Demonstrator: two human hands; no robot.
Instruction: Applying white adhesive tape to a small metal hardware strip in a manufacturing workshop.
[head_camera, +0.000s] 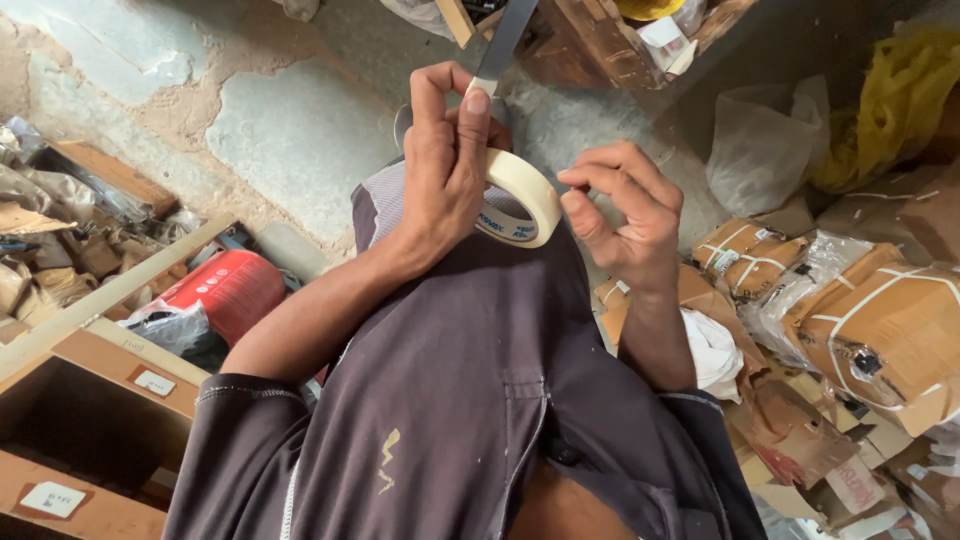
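Observation:
My left hand (445, 170) grips a roll of cream masking tape (528, 190) held up in front of my dark grey shirt (470, 390); the fingers curl over the roll's top and left side. My right hand (625, 215) is at the roll's right edge, thumb and fingertips pinched against the tape there. A flat grey metal strip (508, 40) rises behind the left fingertips, with a pale piece of tape at its lower end. I cannot tell if a loose tape end is lifted.
A red cylinder (225, 290) and wooden shelving (100, 370) are at the left. Strapped cardboard parcels (880, 320), a white cloth (715, 350), a clear plastic bag (760, 150) and a yellow bag (900, 100) crowd the right. A patchy plaster floor (290, 130) lies beyond.

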